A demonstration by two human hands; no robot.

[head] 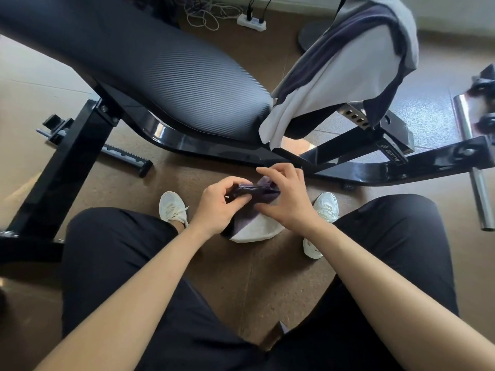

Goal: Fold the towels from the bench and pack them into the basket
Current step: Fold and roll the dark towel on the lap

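Purple-and-white towel (pixel 253 210) is bunched between my knees, left hand (pixel 218 207) and right hand (pixel 288 202) both in a closed grip on it. More towels (pixel 345 73) hang over the bench (pixel 166 73).

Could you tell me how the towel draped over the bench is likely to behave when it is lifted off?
The draped towel hangs in soft folds over the bench, so it will probably be floppy and sag. It looks thin, likely light. Its loose hanging end may trail or snag on the frame.
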